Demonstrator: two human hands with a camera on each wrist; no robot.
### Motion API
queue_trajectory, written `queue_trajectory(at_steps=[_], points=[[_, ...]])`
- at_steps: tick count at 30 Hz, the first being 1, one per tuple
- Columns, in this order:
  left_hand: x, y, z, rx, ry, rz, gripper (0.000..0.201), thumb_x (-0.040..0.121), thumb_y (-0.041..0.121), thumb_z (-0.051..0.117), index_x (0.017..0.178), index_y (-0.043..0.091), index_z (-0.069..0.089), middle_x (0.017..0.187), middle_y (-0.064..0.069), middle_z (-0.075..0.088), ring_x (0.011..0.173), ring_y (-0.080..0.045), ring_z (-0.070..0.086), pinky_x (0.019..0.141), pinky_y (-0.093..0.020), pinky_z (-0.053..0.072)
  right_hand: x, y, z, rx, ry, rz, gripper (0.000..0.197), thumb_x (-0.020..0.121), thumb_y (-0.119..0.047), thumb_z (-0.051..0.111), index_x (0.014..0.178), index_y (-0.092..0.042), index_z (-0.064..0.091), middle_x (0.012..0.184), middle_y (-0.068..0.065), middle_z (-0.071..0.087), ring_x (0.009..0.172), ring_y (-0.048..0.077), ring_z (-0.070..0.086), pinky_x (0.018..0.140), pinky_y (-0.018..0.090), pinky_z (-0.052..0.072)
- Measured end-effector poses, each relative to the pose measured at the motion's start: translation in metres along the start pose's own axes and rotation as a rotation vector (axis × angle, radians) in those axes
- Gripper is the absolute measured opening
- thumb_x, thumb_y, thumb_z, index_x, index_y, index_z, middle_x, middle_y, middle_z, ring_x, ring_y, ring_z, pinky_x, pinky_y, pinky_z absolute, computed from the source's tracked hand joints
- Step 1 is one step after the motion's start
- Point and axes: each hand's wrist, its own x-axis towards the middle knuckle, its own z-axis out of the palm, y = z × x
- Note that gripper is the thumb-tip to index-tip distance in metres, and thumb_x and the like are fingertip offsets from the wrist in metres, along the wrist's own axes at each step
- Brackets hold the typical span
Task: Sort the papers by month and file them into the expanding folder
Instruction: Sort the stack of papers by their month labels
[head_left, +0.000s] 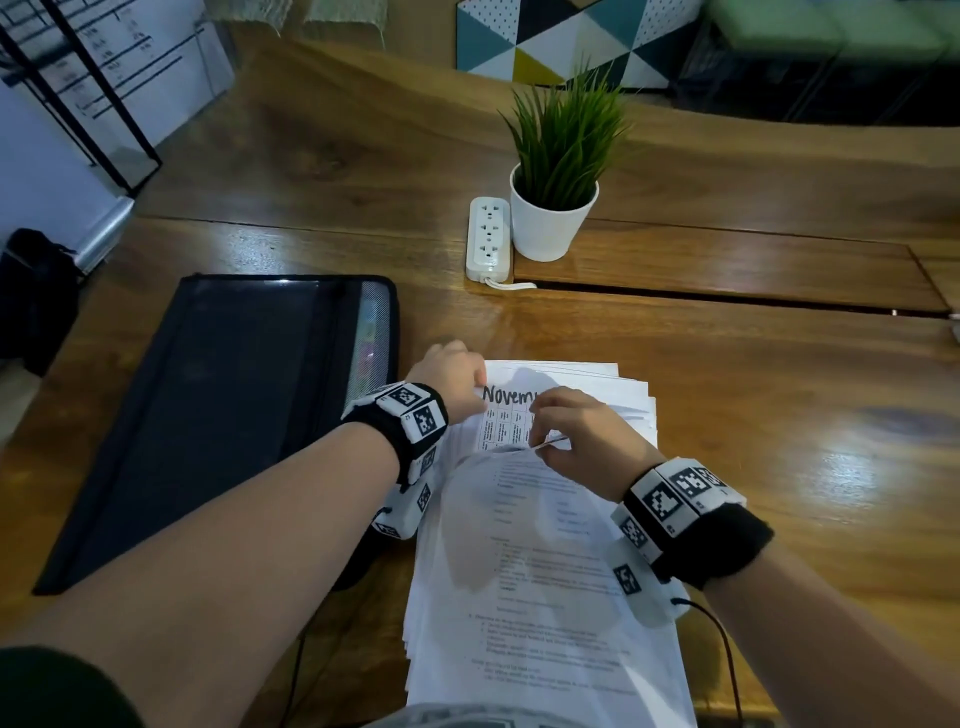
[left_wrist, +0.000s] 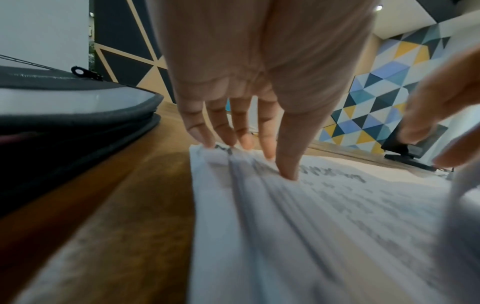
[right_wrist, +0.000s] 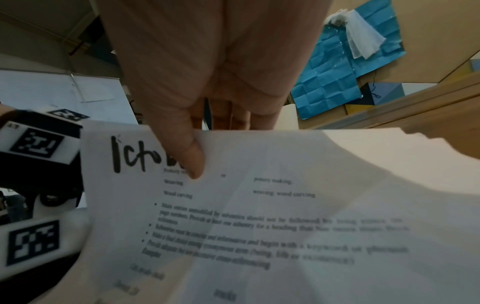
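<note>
A thick stack of printed papers (head_left: 545, 639) lies on the wooden table in front of me. My right hand (head_left: 566, 431) pinches the far edge of the top sheet (right_wrist: 259, 205), thumb (right_wrist: 192, 160) on its face, and curls it back toward me. That sheet has a handwritten heading beginning "Octo". The sheet beneath (head_left: 511, 410) shows "Novem" in marker over a table. My left hand (head_left: 452, 371) rests on the stack's far left corner, with its fingertips (left_wrist: 207, 139) at the edge and thumb on top. The black expanding folder (head_left: 218, 415) lies flat just left of the stack.
A white power strip (head_left: 488, 236) and a potted green plant (head_left: 556, 208) stand beyond the papers. A long dark slot (head_left: 727, 299) crosses the table (head_left: 805, 441) at the right. Thin black wrist cables (head_left: 727, 654) trail near the front edge.
</note>
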Motion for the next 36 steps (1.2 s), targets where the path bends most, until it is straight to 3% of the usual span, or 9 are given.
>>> queue_trajectory(at_steps=[5,11,13,16,20,23,26,32,36], points=[[0.002,0.006,-0.002,-0.001,-0.025,-0.027,0.045,0.079,0.02,0.068,0.121,0.014,0.052,0.117,-0.005,0.058,0.105,-0.023,0.055,0.087,-0.036,0.048,0.015,0.004,-0.002,-0.055,-0.041,0.082,0.012,0.081,-0.004,0.06,0.09,-0.002,0.068,0.13,0.012,0.052,0.121,0.025,0.048,0.096,0.021,0.032],[-0.007,0.005,-0.004,-0.211,-0.075,0.041,0.017,0.08,0.012,0.069,0.096,0.013,0.065,0.094,-0.006,0.065,0.089,-0.023,0.06,0.073,-0.031,0.045,0.02,0.006,-0.001,-0.129,-0.035,0.087,0.016,0.082,-0.007,0.06,0.096,-0.004,0.068,0.146,0.013,0.036,0.136,0.026,0.033,0.108,0.018,0.019],[-0.015,0.005,-0.014,-0.365,-0.148,0.131,0.004,0.082,0.011,0.067,0.085,0.014,0.068,0.082,-0.003,0.065,0.078,-0.017,0.059,0.071,-0.03,0.046,0.022,0.007,-0.002,-0.118,-0.025,0.05,0.013,0.08,-0.005,0.061,0.091,-0.004,0.068,0.131,0.016,0.052,0.125,0.03,0.044,0.112,0.029,0.026],[-0.017,0.002,-0.027,-0.525,-0.076,0.103,0.015,0.091,0.02,0.058,0.089,0.012,0.071,0.085,0.001,0.066,0.082,-0.012,0.059,0.075,-0.025,0.044,0.015,0.005,-0.006,-0.12,-0.04,0.011,0.013,0.083,-0.009,0.056,0.093,-0.011,0.065,0.1,0.005,0.064,0.095,0.024,0.057,0.093,0.028,0.037],[-0.002,-0.009,-0.021,-0.193,0.065,0.014,0.029,0.09,0.019,0.057,0.118,0.012,0.061,0.116,-0.004,0.058,0.106,-0.019,0.054,0.092,-0.028,0.041,-0.002,-0.002,0.003,-0.035,0.054,-0.088,0.016,0.076,-0.007,0.057,0.089,-0.012,0.063,0.09,0.004,0.064,0.077,0.025,0.063,0.066,0.039,0.055],[0.004,-0.007,-0.011,-0.085,-0.036,-0.012,0.04,0.083,0.019,0.064,0.122,0.014,0.059,0.122,-0.007,0.051,0.111,-0.022,0.05,0.097,-0.033,0.042,-0.009,-0.002,0.009,0.09,0.095,-0.022,0.033,0.081,-0.004,0.058,0.112,-0.014,0.051,0.1,0.0,0.062,0.086,0.02,0.064,0.075,0.038,0.054],[0.005,-0.003,-0.007,-0.095,0.044,-0.005,0.029,0.081,0.014,0.062,0.11,0.014,0.062,0.116,-0.006,0.052,0.108,-0.022,0.049,0.094,-0.038,0.045,-0.012,0.004,0.009,0.162,0.095,0.083,0.046,0.083,-0.004,0.059,0.124,-0.016,0.041,0.098,-0.002,0.06,0.088,0.016,0.063,0.082,0.033,0.051],[0.001,0.001,-0.014,-0.269,0.081,0.074,0.011,0.089,0.015,0.057,0.082,0.023,0.053,0.091,0.002,0.06,0.089,-0.019,0.059,0.077,-0.031,0.048,-0.005,0.01,0.012,0.029,0.174,-0.034,0.012,0.07,0.001,0.066,0.08,-0.004,0.068,0.115,0.021,0.059,0.109,0.036,0.057,0.097,0.022,0.034],[-0.016,0.007,-0.025,-0.67,0.041,0.019,0.023,0.084,-0.002,0.063,0.083,0.02,0.054,0.08,-0.004,0.067,0.073,-0.016,0.065,0.057,-0.022,0.051,0.004,0.014,0.011,-0.01,0.189,-0.012,0.013,0.071,-0.002,0.071,0.084,-0.005,0.07,0.13,0.024,0.051,0.12,0.041,0.048,0.101,0.043,0.037]])
